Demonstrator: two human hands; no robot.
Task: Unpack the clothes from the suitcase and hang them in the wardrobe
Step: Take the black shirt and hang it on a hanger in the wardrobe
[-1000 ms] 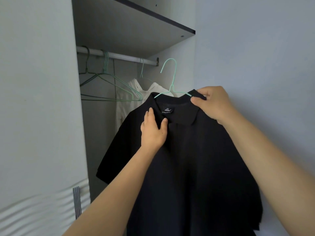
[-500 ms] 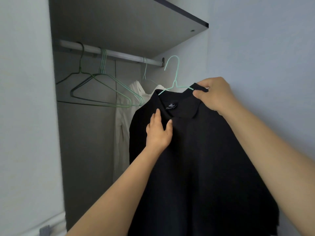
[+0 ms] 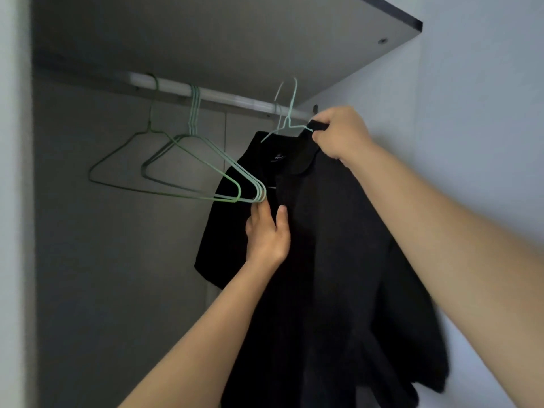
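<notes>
A: Rail (image 3: 235,99), left half?
B: Empty hangers (image 3: 193,113), bunched, lower corners touching black shirt (image 3: 338,245).
A: Right half?
B: Bare stretch beside them; shelf (image 3: 220,33) close above, wardrobe side wall (image 3: 368,89) at right end.

The black shirt (image 3: 338,260) runs off the bottom edge, hem unseen; its collar label (image 3: 278,158) is too blurred to read.
</notes>
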